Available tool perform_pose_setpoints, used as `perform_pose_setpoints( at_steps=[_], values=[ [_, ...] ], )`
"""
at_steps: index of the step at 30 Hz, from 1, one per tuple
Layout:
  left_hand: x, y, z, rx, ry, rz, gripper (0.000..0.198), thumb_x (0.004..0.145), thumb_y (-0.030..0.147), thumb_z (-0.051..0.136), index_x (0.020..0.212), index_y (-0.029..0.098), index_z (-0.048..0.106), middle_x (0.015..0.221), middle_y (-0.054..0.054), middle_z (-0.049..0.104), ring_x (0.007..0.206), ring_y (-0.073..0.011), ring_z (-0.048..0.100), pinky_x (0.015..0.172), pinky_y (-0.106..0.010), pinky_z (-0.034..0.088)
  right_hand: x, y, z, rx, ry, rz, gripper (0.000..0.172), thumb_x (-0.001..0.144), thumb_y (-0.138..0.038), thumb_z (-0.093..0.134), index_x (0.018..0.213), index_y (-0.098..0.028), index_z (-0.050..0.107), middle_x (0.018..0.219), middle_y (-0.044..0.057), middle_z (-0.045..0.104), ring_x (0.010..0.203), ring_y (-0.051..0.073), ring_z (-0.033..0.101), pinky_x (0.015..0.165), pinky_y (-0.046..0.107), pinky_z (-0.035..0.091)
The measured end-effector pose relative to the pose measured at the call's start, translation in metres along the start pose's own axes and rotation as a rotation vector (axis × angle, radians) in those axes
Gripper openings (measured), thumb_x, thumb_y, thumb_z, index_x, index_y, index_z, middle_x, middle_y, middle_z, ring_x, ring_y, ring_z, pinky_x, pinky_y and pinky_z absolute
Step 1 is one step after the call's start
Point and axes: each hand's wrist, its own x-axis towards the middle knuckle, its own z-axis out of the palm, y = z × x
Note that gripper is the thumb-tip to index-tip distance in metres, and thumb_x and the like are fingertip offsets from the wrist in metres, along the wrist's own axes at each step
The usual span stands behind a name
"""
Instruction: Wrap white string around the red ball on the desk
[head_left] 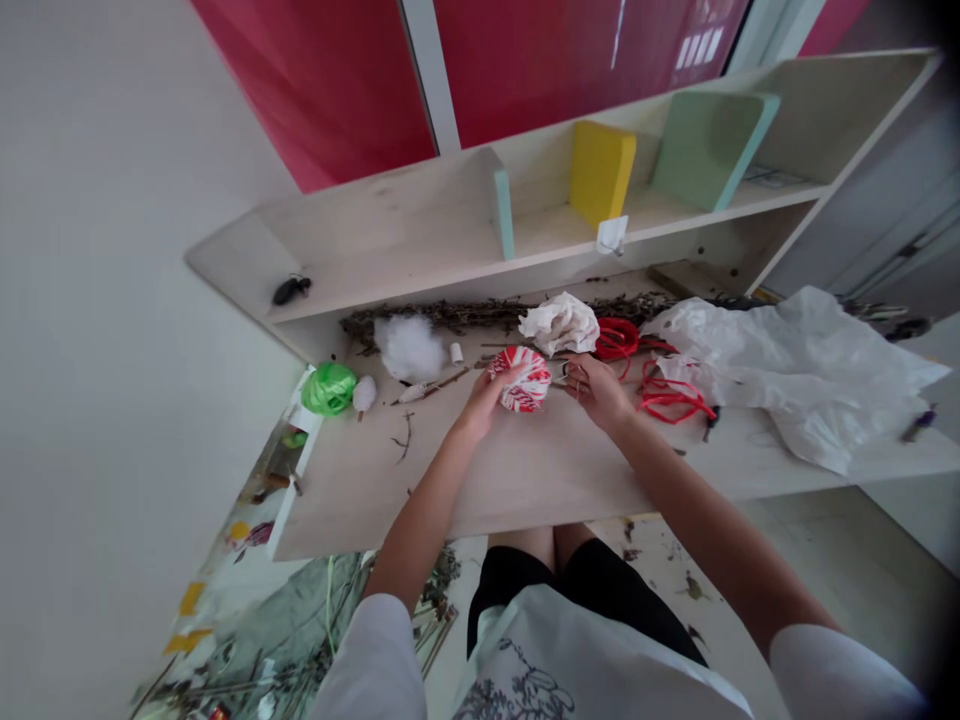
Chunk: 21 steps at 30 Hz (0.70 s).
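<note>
My left hand point(489, 397) is closed around the left side of a red-and-white ball of string point(528, 380), held just above the desk. Close to the ball's right side is my right hand point(595, 388), its fingertips pinched together. Something small shows at those fingertips, too small to make out. Crumpled white paper point(560, 323) lies right behind the ball. Beyond my right hand are a bundle of red cord point(616, 338) and looser red loops point(675, 398). A wad of white stuffing point(409, 347) and a small white cylinder point(456, 353) lie to the left.
A green ball of plastic twine point(328, 388) sits at the desk's left end, by a white wrapped lump point(364, 393). Dried twigs point(457, 317) line the back under the shelf point(405, 270). A translucent plastic bag point(817, 370) covers the right side. Branches point(300, 640) lie on the floor.
</note>
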Motion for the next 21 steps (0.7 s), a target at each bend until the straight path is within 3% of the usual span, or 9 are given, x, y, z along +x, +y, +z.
perform_pose_setpoints(
  at_steps=[6,12,16,19,21],
  values=[
    [0.0,-0.011,0.01,0.106,0.118,0.194,0.047,0.06,0.032,0.084,0.101,0.015,0.068,0.102,-0.009,0.074,0.097,-0.0251,0.068,0.09,-0.04,0.052,-0.004,0.002,0.003,-0.135,0.019,-0.235,0.032,0.063,-0.046,0.074,0.06,-0.022,0.054,0.05,-0.005,0.039,0.047,0.008,0.032,0.046,0.026,0.025],
    [0.004,-0.018,0.005,0.244,0.199,0.315,0.051,0.057,0.033,0.086,0.097,0.016,0.06,0.096,-0.006,0.07,0.09,-0.0212,0.067,0.089,-0.04,0.051,-0.006,0.008,0.005,-0.296,-0.052,-0.389,0.038,0.068,-0.053,0.072,0.059,-0.021,0.054,0.049,-0.004,0.042,0.047,0.009,0.033,0.046,0.025,0.026],
    [0.005,-0.025,0.0,0.369,0.195,0.341,0.068,0.047,0.034,0.091,0.102,0.018,0.056,0.096,-0.006,0.068,0.092,-0.0221,0.066,0.089,-0.039,0.051,-0.005,0.009,0.005,-0.254,-0.071,-0.416,0.039,0.067,-0.053,0.073,0.06,-0.02,0.054,0.049,-0.005,0.043,0.046,0.008,0.034,0.045,0.024,0.027],
    [0.004,-0.028,-0.001,0.461,0.157,0.37,0.079,0.052,0.038,0.09,0.119,0.02,0.051,0.105,-0.007,0.067,0.093,-0.0217,0.067,0.088,-0.038,0.052,-0.005,0.007,0.004,-0.21,-0.067,-0.43,0.036,0.068,-0.049,0.073,0.06,-0.02,0.054,0.049,-0.005,0.044,0.045,0.008,0.034,0.044,0.023,0.028],
    [0.003,-0.029,-0.001,0.491,0.122,0.4,0.074,0.057,0.039,0.087,0.12,0.021,0.053,0.108,-0.007,0.067,0.095,-0.0215,0.067,0.088,-0.036,0.052,-0.005,0.006,0.003,-0.202,-0.072,-0.435,0.035,0.069,-0.049,0.072,0.06,-0.02,0.054,0.048,-0.005,0.043,0.044,0.007,0.034,0.043,0.023,0.028]
  ],
)
